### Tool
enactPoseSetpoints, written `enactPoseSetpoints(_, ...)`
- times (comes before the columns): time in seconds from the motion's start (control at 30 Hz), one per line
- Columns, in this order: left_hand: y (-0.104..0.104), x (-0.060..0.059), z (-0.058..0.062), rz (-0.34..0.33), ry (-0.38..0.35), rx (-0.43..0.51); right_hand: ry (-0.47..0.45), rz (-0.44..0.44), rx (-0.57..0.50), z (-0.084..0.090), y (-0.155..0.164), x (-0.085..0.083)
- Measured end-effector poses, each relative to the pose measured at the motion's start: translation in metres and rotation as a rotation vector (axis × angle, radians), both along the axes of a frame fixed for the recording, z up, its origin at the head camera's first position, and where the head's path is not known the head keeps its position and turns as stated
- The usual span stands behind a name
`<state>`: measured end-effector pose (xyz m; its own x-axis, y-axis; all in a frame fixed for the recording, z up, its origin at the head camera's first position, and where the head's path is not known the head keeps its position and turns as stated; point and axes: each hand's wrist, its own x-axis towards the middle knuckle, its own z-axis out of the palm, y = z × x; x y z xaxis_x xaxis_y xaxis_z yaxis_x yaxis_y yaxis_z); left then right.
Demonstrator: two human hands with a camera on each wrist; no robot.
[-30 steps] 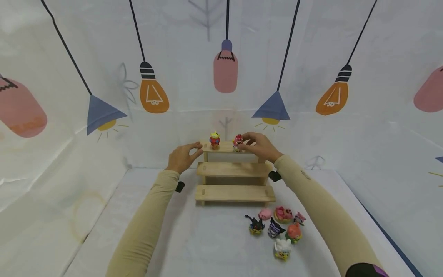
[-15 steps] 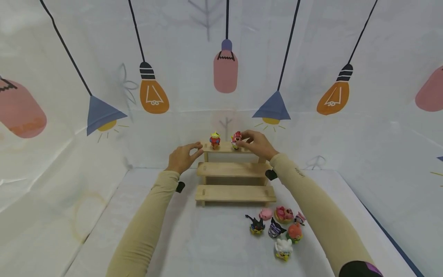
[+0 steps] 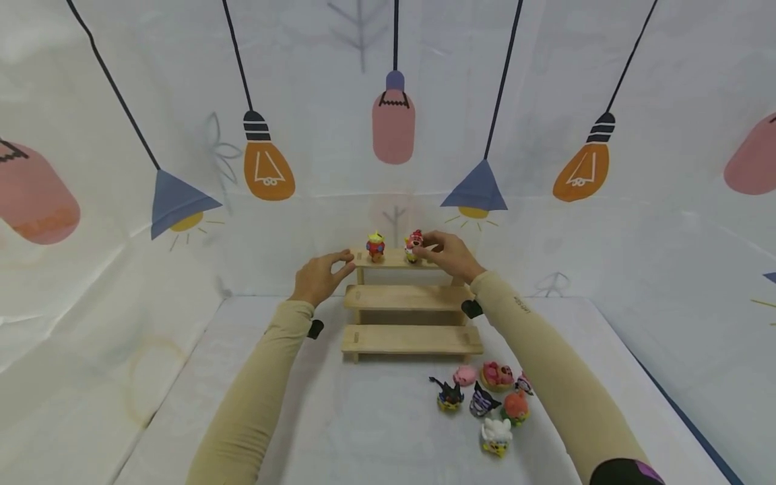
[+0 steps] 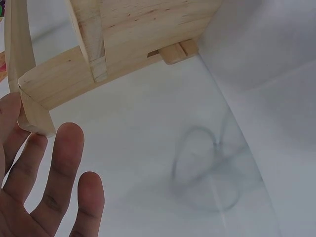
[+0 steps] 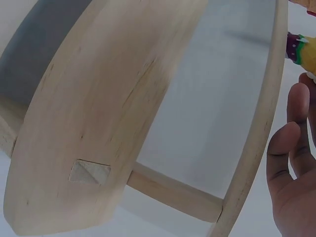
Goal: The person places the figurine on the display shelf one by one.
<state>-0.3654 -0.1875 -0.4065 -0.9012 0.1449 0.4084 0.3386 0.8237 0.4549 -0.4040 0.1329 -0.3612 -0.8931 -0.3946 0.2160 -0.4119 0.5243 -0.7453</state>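
1. Head view: 3-step wooden rack (image 3: 411, 339) stands mid-counter (image 3: 364, 424), near the back wall.
2. Head: right hand (image 3: 447, 254) at top step, grip pinching a red toy (image 3: 414, 245) that sits on the step, right of centre.
3. Head: 2nd toy (image 3: 375, 246), red w/ yellow top, upright on the same step, left of the pinched one, a gap between them.
4. Head: left hand (image 3: 318, 274) at the rack's top-left end, thumb + forefinger tips touching the step's end; other fingers loosely bent, holding nothing.
5. Head: toy pile (image 3: 485, 397) on counter, front-right of rack, under the right forearm: black one, pink one, striped one, orange one, white one nearest cam, plus a round pink piece.
6. Head: both arms in tan sleeves; backdrop w/ lamp + bulb prints.
7. Left wrist view: fingers (image 4: 61, 163) straight, spread a bit, just beside the step's end (image 4: 34, 106); rack side panel above; white cloth below.
8. Right wrist view: rack underside (image 5: 113, 98) fills frame; fingers (image 5: 291, 148) curled at right edge by the step rim; bit of toy (image 5: 296, 49) at top right. Pinch itself not visible here.
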Motion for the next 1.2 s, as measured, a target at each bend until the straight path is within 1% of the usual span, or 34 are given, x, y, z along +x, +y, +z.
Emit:
enactPoseSetpoints(0.27,0.001,-0.001,0.000,-0.005,0.000,-0.001,-0.002,-0.001,-0.015,-0.003,0.001,0.000)
enactPoseSetpoints(0.47,0.001,0.001,0.000,-0.004,-0.001,-0.006,-0.020,-0.005,-0.037,-0.006,0.002,0.001)
enactPoseSetpoints(0.7,0.000,0.001,0.000,-0.012,0.001,0.002,0.001,-0.009,-0.082,-0.010,0.007,0.004)
enactPoseSetpoints(0.83,-0.001,0.002,0.000,-0.013,0.000,0.008,0.030,0.003,-0.094,-0.012,0.013,0.010)
enactPoseSetpoints(0.93,-0.002,0.002,0.000,-0.007,0.001,0.012,0.073,0.013,-0.096,-0.012,0.019,0.015)
enactPoseSetpoints(1.03,-0.001,0.003,0.001,-0.010,0.007,0.009,0.118,0.016,-0.096,-0.011,0.026,0.022)
enactPoseSetpoints(1.2,0.000,0.002,-0.001,-0.014,0.006,0.007,0.157,0.039,-0.105,-0.010,0.039,0.036)
